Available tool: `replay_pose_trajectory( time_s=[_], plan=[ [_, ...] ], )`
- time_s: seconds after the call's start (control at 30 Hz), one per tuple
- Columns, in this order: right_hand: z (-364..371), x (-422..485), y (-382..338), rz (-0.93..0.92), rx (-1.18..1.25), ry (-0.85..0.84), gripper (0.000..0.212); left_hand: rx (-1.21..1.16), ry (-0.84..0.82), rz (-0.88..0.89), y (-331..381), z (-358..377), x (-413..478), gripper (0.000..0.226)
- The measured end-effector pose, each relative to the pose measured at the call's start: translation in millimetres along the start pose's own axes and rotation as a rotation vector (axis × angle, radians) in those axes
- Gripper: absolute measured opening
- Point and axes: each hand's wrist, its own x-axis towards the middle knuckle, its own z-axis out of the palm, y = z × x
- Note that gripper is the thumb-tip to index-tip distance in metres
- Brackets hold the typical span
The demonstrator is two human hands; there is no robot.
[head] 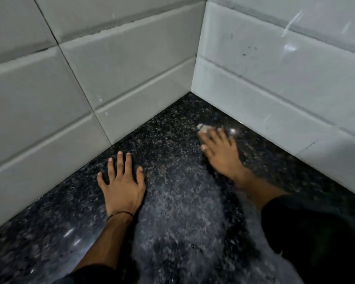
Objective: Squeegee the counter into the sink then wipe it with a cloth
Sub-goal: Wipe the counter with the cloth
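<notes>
The black speckled granite counter [172,201] runs into a tiled corner. My left hand [121,181] lies flat on it with the fingers spread and holds nothing. My right hand [219,152], blurred by motion, presses down near the corner. A small pale bit of cloth [202,128] shows under and beyond its fingertips, while the rest of the cloth is hidden by the hand. A dull greyish smear covers the counter from the right hand toward the near edge. Neither sink nor squeegee is in view.
White tiled walls [111,74] rise on the left and on the right [275,78] and meet at the far corner. Dark sleeves cover both forearms at the bottom of the view.
</notes>
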Motion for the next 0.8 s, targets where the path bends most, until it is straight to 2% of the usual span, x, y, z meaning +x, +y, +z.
replay_pose_trajectory(
  time_s=[0.1,0.2,0.23,0.3,0.43,0.47,0.53,0.67,0.73,0.8],
  plan=[
    [8.9,-93.2,-45.1,-0.401,0.019,-0.067,0.052,-0.01,-0.008,0.01,-1.6,-0.3,-0.7,0.061],
    [0.0,-145.8,-16.7,-0.736,-0.028,-0.183,0.05,-0.029,-0.008,0.013,-1.0,-4.0,-5.6,0.059],
    [-5.3,-146.5,3.5,-0.768,-0.056,-0.183,0.05,-0.033,-0.003,0.018,0.1,-5.5,-11.5,0.057],
    [-13.9,-129.0,52.5,-0.631,-0.09,-0.143,0.05,-0.037,0.015,0.055,7.7,-9.3,-36.7,0.056],
    [-35.1,-81.8,120.3,0.163,-0.017,-0.14,0.071,-0.045,-0.03,0.144,24.1,-10.8,-107.9,0.055],
    [-34.5,-76.8,120.2,0.287,0.001,-0.146,0.068,-0.029,-0.043,0.141,24.1,-8.6,-123.7,0.057],
    [-25.2,-79.5,92.6,0.34,0.05,-0.152,0.061,0.006,-0.059,0.116,17.4,-0.7,-148.3,0.061],
    [2.7,-144.9,2.9,-0.024,0.052,-0.12,0.057,0.007,-0.059,0.088,8.1,14.5,-169.4,0.06],
    [9.7,-198.4,-34.4,-0.303,0.082,-0.166,0.053,-0.003,-0.044,0.081,8.1,17.1,-169.4,0.059],
    [6.5,-239.8,-41.2,-0.58,0.045,-0.232,0.05,-0.018,-0.048,0.093,7.3,17.7,-169.6,0.057]
  ],
)
